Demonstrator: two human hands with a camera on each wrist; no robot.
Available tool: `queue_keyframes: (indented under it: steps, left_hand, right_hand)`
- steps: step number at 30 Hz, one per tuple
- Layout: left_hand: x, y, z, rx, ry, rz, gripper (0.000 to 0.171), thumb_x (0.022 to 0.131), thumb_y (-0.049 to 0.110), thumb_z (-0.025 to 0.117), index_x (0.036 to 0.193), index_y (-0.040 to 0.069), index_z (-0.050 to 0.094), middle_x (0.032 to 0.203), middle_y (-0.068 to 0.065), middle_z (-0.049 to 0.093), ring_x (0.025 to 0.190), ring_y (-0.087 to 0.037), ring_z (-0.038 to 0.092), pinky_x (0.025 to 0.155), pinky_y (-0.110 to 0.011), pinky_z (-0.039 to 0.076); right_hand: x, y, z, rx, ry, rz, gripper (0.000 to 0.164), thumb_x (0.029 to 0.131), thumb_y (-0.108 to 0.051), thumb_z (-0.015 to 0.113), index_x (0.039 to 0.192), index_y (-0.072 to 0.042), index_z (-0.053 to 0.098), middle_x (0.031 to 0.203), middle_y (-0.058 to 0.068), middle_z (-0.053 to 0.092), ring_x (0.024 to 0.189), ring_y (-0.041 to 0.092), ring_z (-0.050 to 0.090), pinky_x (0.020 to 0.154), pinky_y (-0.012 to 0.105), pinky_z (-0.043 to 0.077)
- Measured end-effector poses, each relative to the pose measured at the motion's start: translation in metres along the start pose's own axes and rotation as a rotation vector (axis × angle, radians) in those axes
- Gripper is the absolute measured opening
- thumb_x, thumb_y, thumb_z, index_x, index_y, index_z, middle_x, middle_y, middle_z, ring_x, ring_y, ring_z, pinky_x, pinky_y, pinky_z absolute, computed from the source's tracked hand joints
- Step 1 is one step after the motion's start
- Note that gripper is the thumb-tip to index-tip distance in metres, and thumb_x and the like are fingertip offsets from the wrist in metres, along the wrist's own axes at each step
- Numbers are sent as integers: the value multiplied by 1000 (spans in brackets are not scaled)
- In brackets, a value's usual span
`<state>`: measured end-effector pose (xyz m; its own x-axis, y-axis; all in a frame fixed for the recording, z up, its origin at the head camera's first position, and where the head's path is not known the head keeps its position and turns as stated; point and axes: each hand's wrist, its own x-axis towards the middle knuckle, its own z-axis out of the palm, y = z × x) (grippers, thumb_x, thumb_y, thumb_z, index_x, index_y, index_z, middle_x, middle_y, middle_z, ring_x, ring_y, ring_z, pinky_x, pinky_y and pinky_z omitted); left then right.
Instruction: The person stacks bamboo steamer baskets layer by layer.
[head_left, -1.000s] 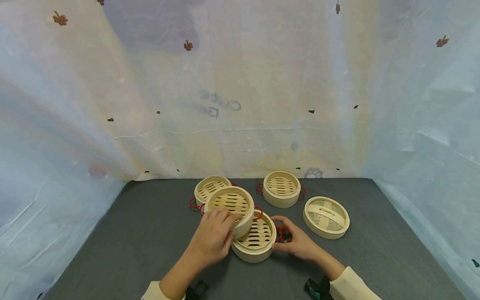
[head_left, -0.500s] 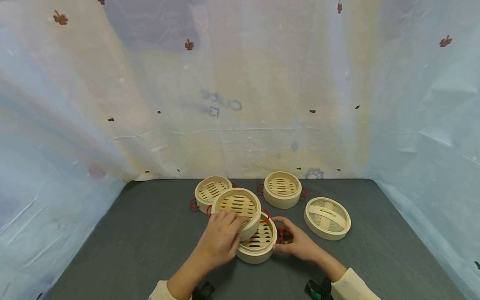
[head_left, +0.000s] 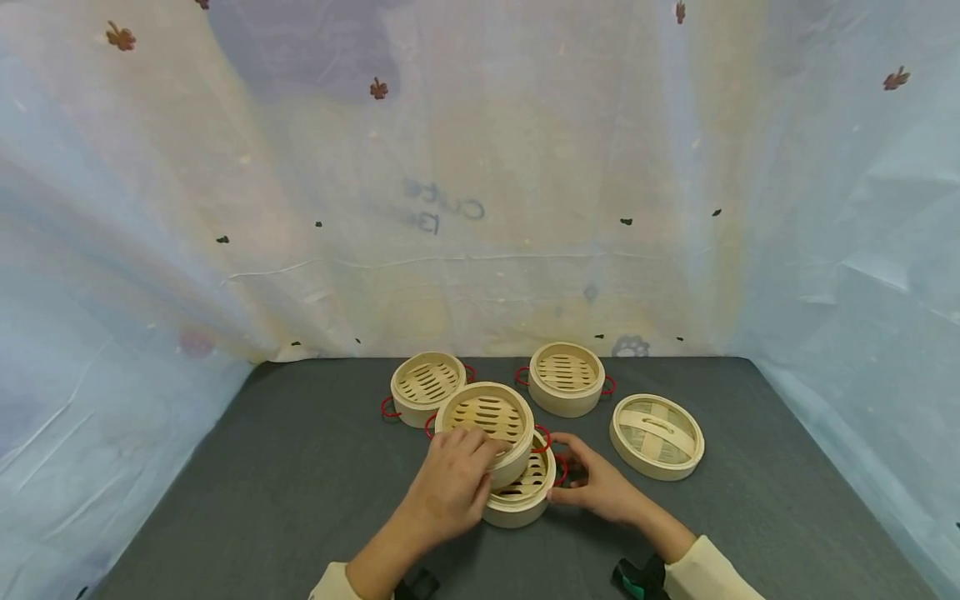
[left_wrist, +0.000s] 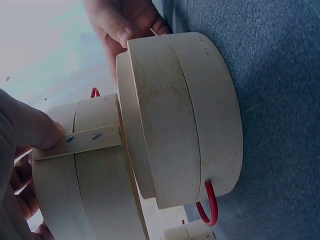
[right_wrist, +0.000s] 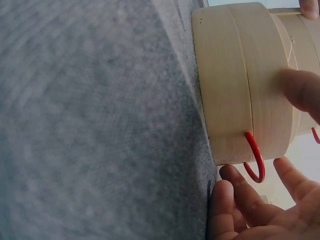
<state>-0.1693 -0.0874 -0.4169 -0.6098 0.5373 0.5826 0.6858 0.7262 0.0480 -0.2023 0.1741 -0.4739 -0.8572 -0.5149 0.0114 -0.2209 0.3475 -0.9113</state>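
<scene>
My left hand (head_left: 452, 482) grips the near rim of a round bamboo steamer basket (head_left: 487, 412) with a slatted base and red loop handles. Its thumb presses the outer wall in the left wrist view. This basket is over a second bamboo steamer basket (head_left: 513, 514), shifted left of it and covering part of its slats. My right hand (head_left: 591, 483) holds the lower basket at its right side, thumb on the near wall and fingers around the red handle (right_wrist: 257, 157). The lower basket stands on the dark cloth.
Behind on the left stands another steamer basket (head_left: 429, 379), close to the raised one. A further basket (head_left: 566, 375) is at the back, right of centre. A woven bamboo lid (head_left: 657, 437) lies to the right. A pale patterned curtain (head_left: 480, 300) closes off the table's back.
My left hand has carried the upper basket to the right and a little toward me, further over the lower one. My right hand has stayed at the lower basket's side.
</scene>
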Motion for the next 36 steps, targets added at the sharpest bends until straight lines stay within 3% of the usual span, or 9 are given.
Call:
queue_keyframes:
  steps: [10, 19, 36]
  left_hand:
    - [3, 7, 2, -5, 2, 3, 43, 73, 9, 69, 113, 24, 64, 97, 9, 60, 85, -12, 51, 74, -33, 39]
    - [5, 12, 4, 2, -4, 15, 41, 74, 11, 70, 112, 25, 65, 97, 9, 59, 85, -12, 51, 73, -33, 38]
    - [10, 24, 4, -10, -58, 10, 37, 75, 14, 70, 110, 25, 67, 92, 8, 59, 83, -13, 52, 69, -31, 37]
  right_hand:
    - [-1, -1, -1, -10, 2, 15, 77, 85, -22, 73, 147, -7, 30, 126, 18, 58, 115, 31, 55, 78, 26, 48]
    - [-1, -3, -1, -3, 0, 13, 76, 85, -23, 73, 148, -10, 31, 126, 18, 58, 115, 30, 56, 78, 28, 49]
    - [0, -2, -1, -1, 9, 26, 78, 83, -23, 74, 147, -12, 31, 126, 15, 59, 107, 18, 59, 78, 26, 48]
